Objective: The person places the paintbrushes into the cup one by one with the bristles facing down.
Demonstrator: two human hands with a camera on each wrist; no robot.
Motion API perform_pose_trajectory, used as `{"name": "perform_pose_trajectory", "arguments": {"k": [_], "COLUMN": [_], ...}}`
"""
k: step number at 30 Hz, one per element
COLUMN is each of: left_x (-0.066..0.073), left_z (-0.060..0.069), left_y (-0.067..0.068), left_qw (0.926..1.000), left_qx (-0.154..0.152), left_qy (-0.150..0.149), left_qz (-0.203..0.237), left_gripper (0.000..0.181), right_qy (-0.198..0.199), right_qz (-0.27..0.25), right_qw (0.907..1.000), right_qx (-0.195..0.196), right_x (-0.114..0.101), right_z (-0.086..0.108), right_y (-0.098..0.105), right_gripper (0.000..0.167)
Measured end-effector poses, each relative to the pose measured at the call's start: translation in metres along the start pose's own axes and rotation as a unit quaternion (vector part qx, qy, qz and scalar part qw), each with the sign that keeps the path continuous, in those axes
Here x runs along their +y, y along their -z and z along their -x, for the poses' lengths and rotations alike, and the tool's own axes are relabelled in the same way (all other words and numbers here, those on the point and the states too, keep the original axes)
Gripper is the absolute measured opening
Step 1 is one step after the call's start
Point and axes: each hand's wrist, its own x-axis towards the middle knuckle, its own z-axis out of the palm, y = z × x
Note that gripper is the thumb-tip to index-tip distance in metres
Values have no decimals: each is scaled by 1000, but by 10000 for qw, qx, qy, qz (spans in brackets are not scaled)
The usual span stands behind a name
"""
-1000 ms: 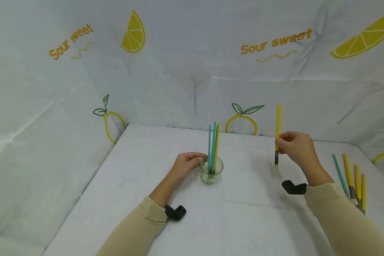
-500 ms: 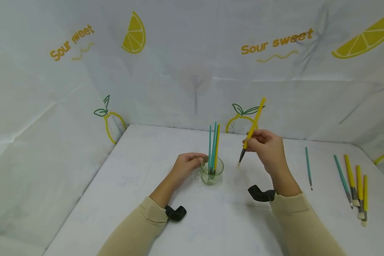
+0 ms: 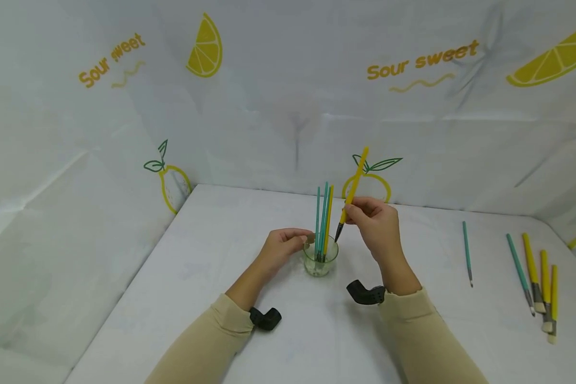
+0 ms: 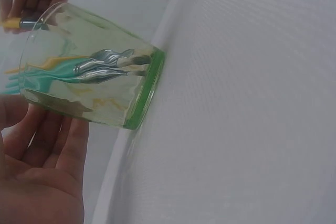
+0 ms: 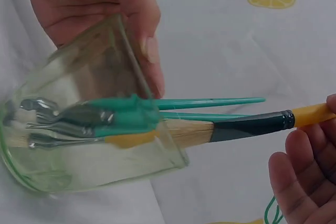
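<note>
A greenish clear glass stands upright on the table, with teal paintbrushes and one thin yellow paintbrush in it, bristles down. My left hand holds the left side of this glass near the rim, between thumb and fingers. On the other side, my right hand pinches a thicker yellow paintbrush by its handle, tilted with the bristles downward. Those pale bristles are at the glass's rim in the right wrist view; whether they touch it I cannot tell.
A teal paintbrush lies alone on the white table, right of my right hand. Farther right are another teal paintbrush and a group of yellow paintbrushes. A white lemon-print cloth hangs behind the table.
My right hand has moved left with the yellow paintbrush to the glass, tilting it from upright. The lone teal paintbrush has come into sight. My left hand has stayed on the glass.
</note>
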Motion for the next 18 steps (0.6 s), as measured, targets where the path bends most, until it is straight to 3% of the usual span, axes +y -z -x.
{"name": "perform_pose_trajectory", "arguments": {"k": [6,18], "left_x": [-1,2], "left_z": [-1,1], "left_y": [0,-1], "left_qw": [10000,9999], "left_qx": [16,19], "left_qy": [21,-45], "left_qz": [-92,-89], "left_gripper": [28,27], "right_qy": [-373,-388], "right_qz": [335,878], "right_qw": [9984,9918], "right_qx": [-276,-843], "right_x": [18,25], "right_z": [-3,-1], "right_y": [-4,-6], "right_gripper": [32,27]}}
